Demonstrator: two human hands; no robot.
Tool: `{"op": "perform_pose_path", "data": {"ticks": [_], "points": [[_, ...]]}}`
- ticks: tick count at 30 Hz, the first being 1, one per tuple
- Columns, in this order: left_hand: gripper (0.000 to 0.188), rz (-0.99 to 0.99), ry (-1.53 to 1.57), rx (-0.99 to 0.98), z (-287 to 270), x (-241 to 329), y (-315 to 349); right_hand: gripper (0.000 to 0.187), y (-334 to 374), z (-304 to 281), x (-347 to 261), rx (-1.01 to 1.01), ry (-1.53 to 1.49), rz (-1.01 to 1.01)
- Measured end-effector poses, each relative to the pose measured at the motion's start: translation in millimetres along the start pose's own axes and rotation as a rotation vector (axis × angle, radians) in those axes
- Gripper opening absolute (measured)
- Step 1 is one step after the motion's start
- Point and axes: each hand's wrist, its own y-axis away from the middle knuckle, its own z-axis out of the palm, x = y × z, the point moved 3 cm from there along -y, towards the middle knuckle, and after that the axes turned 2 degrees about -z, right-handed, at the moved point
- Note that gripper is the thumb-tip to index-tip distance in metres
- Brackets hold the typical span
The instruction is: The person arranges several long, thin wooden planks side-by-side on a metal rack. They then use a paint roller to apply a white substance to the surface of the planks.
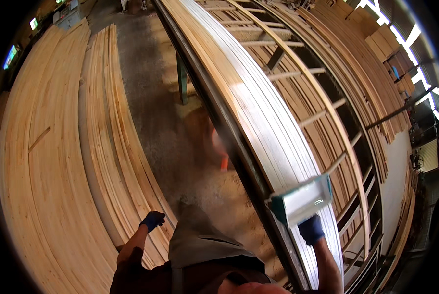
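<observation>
My right hand (311, 230), in a dark blue glove, is closed on a box-shaped tool (305, 201) with a white hollow face and teal sides. That tool is over a row of long, narrow boards (273, 132) on a raised bench. Much of the row looks glossy white; the boards along its left side show bare wood farther away. Off to the left, my left hand (153, 221), also gloved in dark blue, hangs with its fingers curled and nothing visible in them. Long wooden strips (126, 161) lie beneath it.
A dark rail (229, 132) edges the bench on my side. Beyond the boards stands a wooden rack with crossbars (322, 93). Wide stacked planks (48, 161) fill the far left. Under the bench, something orange (224, 163) shows near the sawdust-covered floor (150, 98).
</observation>
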Motion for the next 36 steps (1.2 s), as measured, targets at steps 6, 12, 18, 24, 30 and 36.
{"op": "perform_pose_path", "data": {"ticks": [6,12,18,24,30,36], "points": [[0.031,0.254,0.033,-0.029,-86,190,-55,0.019,-303,-13,-157,-0.045,0.204,-0.138],[0.032,0.741,0.052,-0.113,-150,469,-158,0.020,-565,3,-318,-0.030,0.079,-0.218],[0.042,0.785,0.220,-0.080,-219,770,-120,0.024,-725,14,-400,-0.015,0.038,-0.190],[0.072,0.698,0.012,0.059,-271,972,-184,0.016,-755,16,-408,0.071,-0.004,-0.203],[0.097,0.640,-0.044,0.122,-247,1040,-233,0.017,-680,16,-379,0.040,0.060,0.129],[0.083,0.469,0.107,-0.040,-250,1041,-256,0.033,-428,8,-299,0.274,-0.235,0.679]]}}
